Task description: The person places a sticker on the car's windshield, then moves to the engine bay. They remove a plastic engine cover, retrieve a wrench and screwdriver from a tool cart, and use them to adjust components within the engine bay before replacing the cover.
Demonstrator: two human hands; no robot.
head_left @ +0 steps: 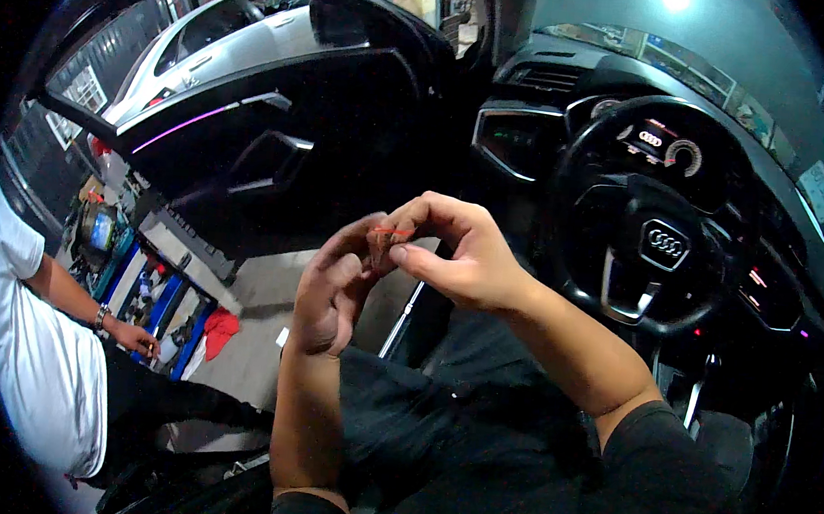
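Note:
In the centre of the head view, my left hand (pixel 330 290) and my right hand (pixel 458 260) meet in front of the open driver's door. Their fingertips pinch a small thin piece with red on it (pixel 392 231), perhaps a wire; most of it is hidden by the fingers and too small to make out. My right thumb lies across the lower part of it, and my left fingers curl behind and beside it. My lap in dark clothing is below.
A steering wheel (pixel 612 128) and lit dashboard are at right. The open door (pixel 336 108) spans the upper left, with a silver car (pixel 197 51) beyond. A person in white (pixel 41 365) stands at left beside a tool cart (pixel 149 305) and a red cloth (pixel 218 334).

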